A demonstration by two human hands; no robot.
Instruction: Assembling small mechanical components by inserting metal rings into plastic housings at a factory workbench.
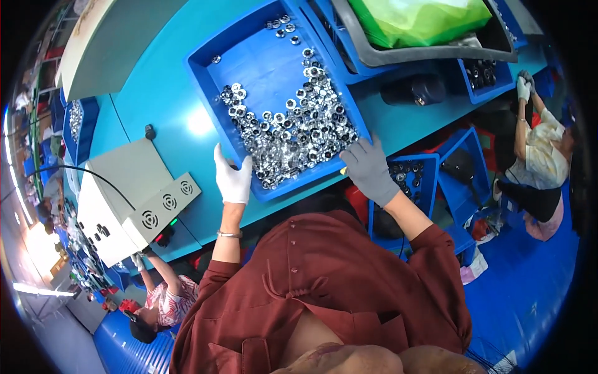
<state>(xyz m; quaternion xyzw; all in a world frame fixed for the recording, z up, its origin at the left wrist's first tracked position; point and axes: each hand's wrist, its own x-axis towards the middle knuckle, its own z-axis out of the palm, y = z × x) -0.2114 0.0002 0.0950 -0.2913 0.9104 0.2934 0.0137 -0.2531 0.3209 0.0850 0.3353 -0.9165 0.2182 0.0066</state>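
Note:
A large blue tray lies in front of me on the table, tilted in view. It holds a heap of small shiny round metal parts with dark centres, gathered mostly toward its near end. My left hand, in a white glove, is at the tray's near left corner with thumb and fingers spread apart and nothing seen in it. My right hand, in a grey glove, has its fingers bent over the tray's near right rim. A small yellow spot shows by its thumb side; what it is I cannot tell.
A beige box with round vents stands at left on the teal table. A grey bin with a green bag sits at far right, above a dark bottle. Blue bins stand right. Two co-workers sit nearby.

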